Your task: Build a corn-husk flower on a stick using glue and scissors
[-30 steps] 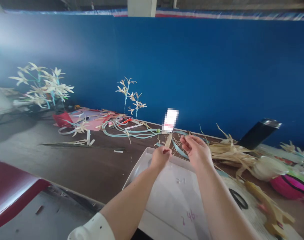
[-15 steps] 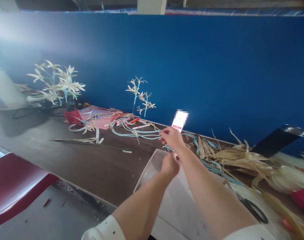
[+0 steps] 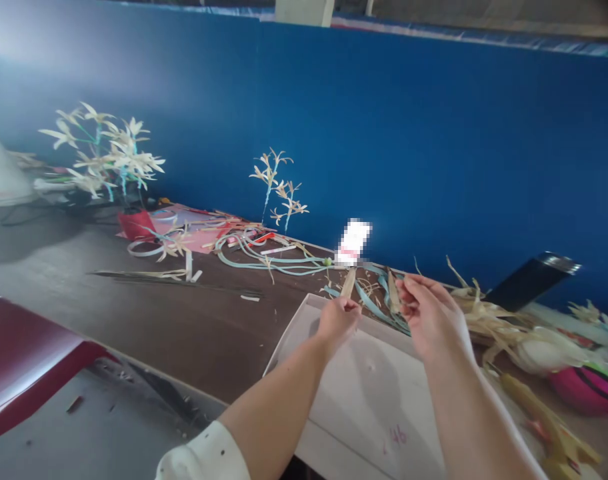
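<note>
Blue partition (image 3: 434,147) backs the brown table (image 3: 184,327). White tray (image 3: 364,393) lies at the table's near edge. Over the tray's far rim, left hand (image 3: 338,321) is closed, pinching an upright husk strip (image 3: 349,283). Right hand (image 3: 429,313), just beside, pinches a second husk strip (image 3: 393,292).

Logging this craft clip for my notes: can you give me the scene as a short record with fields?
Left hand: pinches narrow tan husk strip, upright
Right hand: fingers curled beside second tan strip; grip unclear
Below hands: shallow white tray
Surface: dark brown wooden table, strewn with teal ribbons, dried husks
Behind: blue wall
</note>
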`<state>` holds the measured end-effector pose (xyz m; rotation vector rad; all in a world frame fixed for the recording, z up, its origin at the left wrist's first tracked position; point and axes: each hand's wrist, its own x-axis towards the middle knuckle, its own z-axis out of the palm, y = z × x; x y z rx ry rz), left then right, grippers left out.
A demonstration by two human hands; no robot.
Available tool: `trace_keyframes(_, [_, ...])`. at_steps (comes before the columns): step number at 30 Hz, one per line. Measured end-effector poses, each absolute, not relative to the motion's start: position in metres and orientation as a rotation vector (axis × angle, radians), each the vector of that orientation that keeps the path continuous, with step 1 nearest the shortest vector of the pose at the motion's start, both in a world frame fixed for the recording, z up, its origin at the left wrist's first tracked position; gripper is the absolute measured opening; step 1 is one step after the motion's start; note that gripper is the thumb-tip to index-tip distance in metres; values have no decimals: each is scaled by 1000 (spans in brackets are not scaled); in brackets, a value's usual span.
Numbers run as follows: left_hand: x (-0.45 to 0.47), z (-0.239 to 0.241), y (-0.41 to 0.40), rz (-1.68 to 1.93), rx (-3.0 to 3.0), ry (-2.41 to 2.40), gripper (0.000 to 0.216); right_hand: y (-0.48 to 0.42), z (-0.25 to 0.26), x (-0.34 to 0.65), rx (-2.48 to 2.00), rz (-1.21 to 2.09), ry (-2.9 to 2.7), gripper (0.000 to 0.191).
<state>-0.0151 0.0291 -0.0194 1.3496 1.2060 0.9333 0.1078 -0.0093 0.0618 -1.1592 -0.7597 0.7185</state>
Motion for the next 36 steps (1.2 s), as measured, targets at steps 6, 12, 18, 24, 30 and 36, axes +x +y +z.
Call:
trace_keyframes(6, [-14,-25,33,986,1362,1163,16,-22,12,115,-1236,858,-577,38])
trace_keyframes(12, [-14,-35,39,1031,1368,1124,23,-20,-9,101,-1337,877,-692,36])
trace_keyframes(18, [-16,-24,33,1057,1327,1019,20,-25,-10,107,-1394,861,-768,33])
trace_keyframes(24, [-23,-16,27,1013,1417,1043,20,-22,-17,111,-1373,932,-793,40])
trace_keyframes(30, [-26,-17,25,1018,1538,1053,24,-22,-16,110,-1417,907,-805,34])
trace_keyframes(36, [-24,-14,19,1033,1609,1052,20,-22,-14,109,-1370,929,-782,36])
